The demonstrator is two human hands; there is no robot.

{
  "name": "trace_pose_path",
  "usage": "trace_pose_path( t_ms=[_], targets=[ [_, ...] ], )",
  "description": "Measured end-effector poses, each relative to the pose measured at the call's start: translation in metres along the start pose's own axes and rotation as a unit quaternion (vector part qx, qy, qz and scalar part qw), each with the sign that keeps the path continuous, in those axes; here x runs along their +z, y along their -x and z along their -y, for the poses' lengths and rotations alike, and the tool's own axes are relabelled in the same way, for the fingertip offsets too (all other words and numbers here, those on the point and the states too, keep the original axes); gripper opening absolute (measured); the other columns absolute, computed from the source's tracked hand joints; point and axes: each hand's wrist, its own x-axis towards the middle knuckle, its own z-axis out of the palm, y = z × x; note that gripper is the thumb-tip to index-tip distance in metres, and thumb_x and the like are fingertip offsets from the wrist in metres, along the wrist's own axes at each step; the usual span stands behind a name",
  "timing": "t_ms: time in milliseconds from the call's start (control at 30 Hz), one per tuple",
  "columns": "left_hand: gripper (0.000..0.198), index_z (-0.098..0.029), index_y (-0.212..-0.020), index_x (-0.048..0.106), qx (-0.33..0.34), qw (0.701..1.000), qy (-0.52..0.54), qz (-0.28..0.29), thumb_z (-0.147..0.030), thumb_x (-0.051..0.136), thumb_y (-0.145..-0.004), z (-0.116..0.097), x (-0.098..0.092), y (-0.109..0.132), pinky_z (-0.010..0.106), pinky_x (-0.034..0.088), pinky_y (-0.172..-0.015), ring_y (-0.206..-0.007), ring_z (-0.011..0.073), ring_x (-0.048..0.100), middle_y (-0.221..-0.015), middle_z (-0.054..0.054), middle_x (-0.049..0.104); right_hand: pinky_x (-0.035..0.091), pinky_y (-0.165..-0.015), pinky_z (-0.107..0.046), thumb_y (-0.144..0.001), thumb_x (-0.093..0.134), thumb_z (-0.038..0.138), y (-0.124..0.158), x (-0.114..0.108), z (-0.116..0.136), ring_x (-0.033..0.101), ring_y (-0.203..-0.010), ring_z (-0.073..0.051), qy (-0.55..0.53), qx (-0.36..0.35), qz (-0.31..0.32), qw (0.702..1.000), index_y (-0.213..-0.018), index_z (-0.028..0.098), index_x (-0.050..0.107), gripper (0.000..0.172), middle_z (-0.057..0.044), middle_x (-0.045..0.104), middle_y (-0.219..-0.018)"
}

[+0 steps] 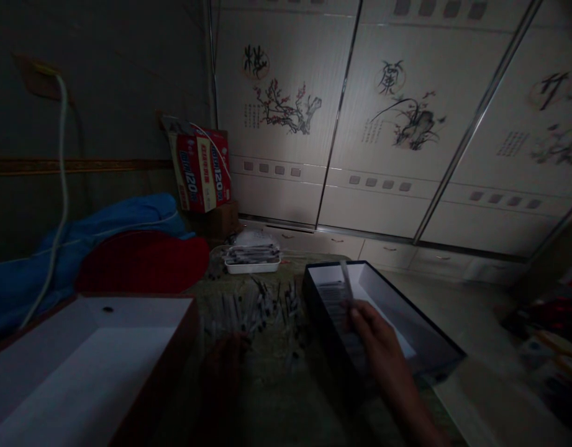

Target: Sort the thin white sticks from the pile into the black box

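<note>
The scene is dim. My right hand (376, 347) reaches into a dark open box (420, 338) and pinches a thin pen-like stick (346, 276) that points upward over a row of similar sticks laid inside. My left hand (225, 366) rests low on the table next to a loose pile of small sticks (262, 310); its fingers are too dark to read.
A white tray (252, 266) full of sticks stands behind the pile. A large open box with a white inside (81, 366) sits at the left front. Behind it lie a red round lid (143, 261), blue cloth (81, 233), a red carton (202, 167) and a hanging white cable (62, 186). Painted cabinet doors (383, 124) fill the back.
</note>
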Motion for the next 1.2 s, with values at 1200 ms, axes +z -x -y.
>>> trace_pose_path(
  t_ms=[1200],
  targets=[
    [0.043, -0.018, -0.074, 0.07, -0.013, 0.999, -0.044, 0.021, -0.054, 0.045, -0.075, 0.003, 0.003, 0.001, 0.028, 0.048, -0.065, -0.07, 0.0225, 0.064, -0.066, 0.003, 0.07, 0.044, -0.074, -0.029, -0.08, 0.046, 0.003, -0.086, -0.058, -0.064, 0.063, -0.089, -0.023, 0.601, -0.11, 0.355, 0.708, -0.084, 0.013, 0.069, 0.026, -0.015, 0.068, -0.088]
  ],
)
